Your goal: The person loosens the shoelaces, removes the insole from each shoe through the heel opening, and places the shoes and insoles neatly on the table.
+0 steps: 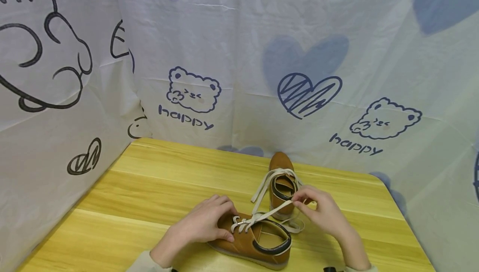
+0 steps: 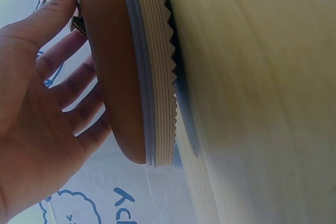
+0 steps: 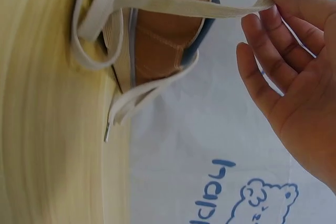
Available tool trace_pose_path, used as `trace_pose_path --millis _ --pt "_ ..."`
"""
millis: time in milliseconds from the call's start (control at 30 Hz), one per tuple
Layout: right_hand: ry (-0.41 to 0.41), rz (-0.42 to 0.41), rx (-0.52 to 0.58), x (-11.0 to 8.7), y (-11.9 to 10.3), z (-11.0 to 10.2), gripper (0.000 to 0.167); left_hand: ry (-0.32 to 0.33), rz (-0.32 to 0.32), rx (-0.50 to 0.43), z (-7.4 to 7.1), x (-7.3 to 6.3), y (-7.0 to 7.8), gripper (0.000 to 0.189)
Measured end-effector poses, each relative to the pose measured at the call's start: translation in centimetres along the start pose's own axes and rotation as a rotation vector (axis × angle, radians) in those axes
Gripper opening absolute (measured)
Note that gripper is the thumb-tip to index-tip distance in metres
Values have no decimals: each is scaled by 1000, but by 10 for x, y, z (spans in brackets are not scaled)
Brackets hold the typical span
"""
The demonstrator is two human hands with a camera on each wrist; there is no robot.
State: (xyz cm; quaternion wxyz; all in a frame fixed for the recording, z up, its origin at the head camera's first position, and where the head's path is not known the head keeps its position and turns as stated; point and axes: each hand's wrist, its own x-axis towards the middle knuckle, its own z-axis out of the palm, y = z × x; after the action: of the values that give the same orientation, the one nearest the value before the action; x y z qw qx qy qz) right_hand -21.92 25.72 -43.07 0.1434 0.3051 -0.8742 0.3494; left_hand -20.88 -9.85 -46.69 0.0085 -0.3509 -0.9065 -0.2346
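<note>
A brown lace-up shoe [image 1: 245, 248] with a dark padded collar lies sideways on the table, toe to the left. My left hand [image 1: 202, 225] grips it around the toe end, thumb on the near side; in the left wrist view the fingers [image 2: 79, 87] reach behind the upper. From its eyelets a cream shoelace [image 1: 275, 211] runs up to the right, pulled fairly straight. Thumb and fingertips of my right hand [image 1: 323, 211] pinch this lace above the heel side. The right wrist view shows the flat lace [image 3: 199, 8] meeting that pinch.
Behind stands a second brown shoe [image 1: 278, 163], toe toward the wall, with loose laces [image 1: 263, 185] draped over it. A lace loop [image 1: 295, 227] lies on the wooden table [image 1: 157, 180] between the shoes. Printed white cloth [image 1: 243, 110] hangs at the back and sides.
</note>
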Motion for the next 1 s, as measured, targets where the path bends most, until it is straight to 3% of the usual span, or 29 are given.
trace_pose_path --millis 400,600,767,1000 --pt "102 77 -80 -10 8 -29 21 6 4 6 0 0 0 52" --pt "128 173 -137 -17 13 -44 16 7 8 3 2 0 -1 52" --pt "57 256 -156 -21 20 -52 11 9 7 0 2 0 -1 53" --pt "-161 449 -97 -28 37 -58 5 11 -1 4 1 0 0 53"
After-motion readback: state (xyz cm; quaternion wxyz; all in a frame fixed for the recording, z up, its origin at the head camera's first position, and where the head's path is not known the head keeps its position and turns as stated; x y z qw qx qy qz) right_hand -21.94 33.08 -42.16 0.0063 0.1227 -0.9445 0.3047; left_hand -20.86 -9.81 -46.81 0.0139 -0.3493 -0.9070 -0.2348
